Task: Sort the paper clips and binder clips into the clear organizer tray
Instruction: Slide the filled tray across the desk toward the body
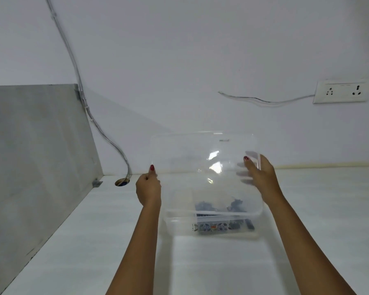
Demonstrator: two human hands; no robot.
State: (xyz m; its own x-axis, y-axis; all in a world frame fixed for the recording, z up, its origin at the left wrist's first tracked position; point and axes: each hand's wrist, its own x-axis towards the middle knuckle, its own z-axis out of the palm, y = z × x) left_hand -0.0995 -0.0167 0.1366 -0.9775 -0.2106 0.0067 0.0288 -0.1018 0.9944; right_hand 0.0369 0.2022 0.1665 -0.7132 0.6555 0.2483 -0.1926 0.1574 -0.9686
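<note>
Held upright above the white counter (200, 262), a clear plastic lid (202, 154), rectangular with rounded corners, is pinched at its left edge by the left hand (148, 188) and clasped at its right edge by the right hand (261, 175), whose fingers are seen through the plastic. A small mark near the lid's top cannot be read. Below it, near the counter's back edge, the clear organizer tray (213, 218) is set, smooth-walled and glossy. Dark clips (235, 206), blurred, are seen inside in two heaps. A patterned strip (211, 227) is seen along its front; nothing on it is legible.
</note>
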